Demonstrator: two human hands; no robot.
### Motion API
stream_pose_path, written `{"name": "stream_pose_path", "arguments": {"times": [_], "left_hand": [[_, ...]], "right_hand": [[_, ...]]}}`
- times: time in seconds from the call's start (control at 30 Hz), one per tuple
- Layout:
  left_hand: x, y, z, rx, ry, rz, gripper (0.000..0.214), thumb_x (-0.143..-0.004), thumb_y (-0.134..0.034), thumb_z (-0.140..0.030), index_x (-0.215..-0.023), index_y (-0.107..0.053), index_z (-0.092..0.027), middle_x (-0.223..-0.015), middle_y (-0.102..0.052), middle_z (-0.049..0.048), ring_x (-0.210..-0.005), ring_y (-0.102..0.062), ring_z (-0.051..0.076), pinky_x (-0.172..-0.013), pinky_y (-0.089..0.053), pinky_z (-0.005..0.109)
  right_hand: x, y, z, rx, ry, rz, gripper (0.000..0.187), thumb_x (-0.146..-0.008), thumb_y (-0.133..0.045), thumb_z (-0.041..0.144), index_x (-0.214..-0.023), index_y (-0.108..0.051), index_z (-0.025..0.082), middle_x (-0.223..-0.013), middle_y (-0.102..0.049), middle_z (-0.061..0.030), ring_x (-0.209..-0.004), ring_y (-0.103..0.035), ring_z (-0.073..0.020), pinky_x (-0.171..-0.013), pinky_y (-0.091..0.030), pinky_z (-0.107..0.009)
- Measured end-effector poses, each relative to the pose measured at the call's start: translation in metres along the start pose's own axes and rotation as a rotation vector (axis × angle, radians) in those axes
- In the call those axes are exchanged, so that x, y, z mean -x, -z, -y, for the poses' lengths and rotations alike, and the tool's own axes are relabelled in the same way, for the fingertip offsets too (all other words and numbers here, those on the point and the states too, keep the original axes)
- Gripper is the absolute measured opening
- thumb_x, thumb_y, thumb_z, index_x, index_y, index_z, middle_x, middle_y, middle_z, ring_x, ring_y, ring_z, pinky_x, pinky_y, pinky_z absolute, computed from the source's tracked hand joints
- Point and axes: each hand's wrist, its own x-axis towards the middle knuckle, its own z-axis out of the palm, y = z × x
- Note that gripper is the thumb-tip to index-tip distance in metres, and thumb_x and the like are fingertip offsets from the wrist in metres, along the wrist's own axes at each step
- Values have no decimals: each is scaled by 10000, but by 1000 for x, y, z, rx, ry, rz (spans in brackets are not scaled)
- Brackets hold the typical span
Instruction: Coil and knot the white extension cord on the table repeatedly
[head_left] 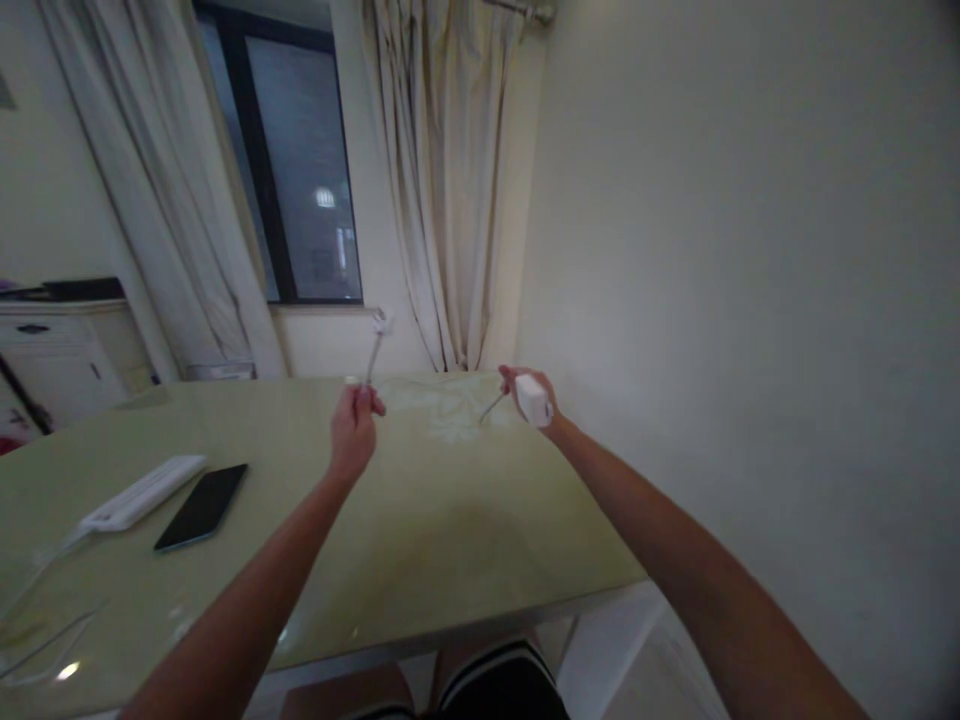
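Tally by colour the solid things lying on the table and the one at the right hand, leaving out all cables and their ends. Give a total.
White: 2 (boxy white block at the right hand; long white plastic power strip)
Black: 1 (flat rectangular black phone)
Total: 3

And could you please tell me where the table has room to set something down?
The table is bare between the forearms, and between the phone and left hand; its left side is crowded by phone, white strip and cables.
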Motion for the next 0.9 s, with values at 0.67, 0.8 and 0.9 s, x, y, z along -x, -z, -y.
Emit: {"name": "stream_pose_path", "arguments": {"times": [0.67,0.8,0.9], "left_hand": [[114,-26,44,-150,136,464,459,-999,-287,-547,-899,-601,-228,-807,-686,57,-773,-642,220,-723,-447,308],[110,-26,47,-163,178,516,588,-971,-301,-642,-712,-600,-207,-678,-643,50,-671,-602,207,-665,-433,305],[107,-29,49,-52,253,604,667,-952,-296,-691,-705,-652,-184,-662,-662,58,-675,-619,211,-675,-459,311]], "right_hand": [[132,-152,-6,-723,-141,578,442,-893,-530,617,-842,-601,183,-608,-384,49,-560,-341,-111,-535,-283,-242],[135,-147,-4,-565,-105,483,564,-995,-357,633,-697,-538,190,-640,-452,7,-615,-411,-137,-610,-358,-266],[136,-145,-4,-469,64,456,509,-1015,-394,527,-697,-590,180,-845,-591,-50,-828,-539,-175,-810,-431,-291]]}}
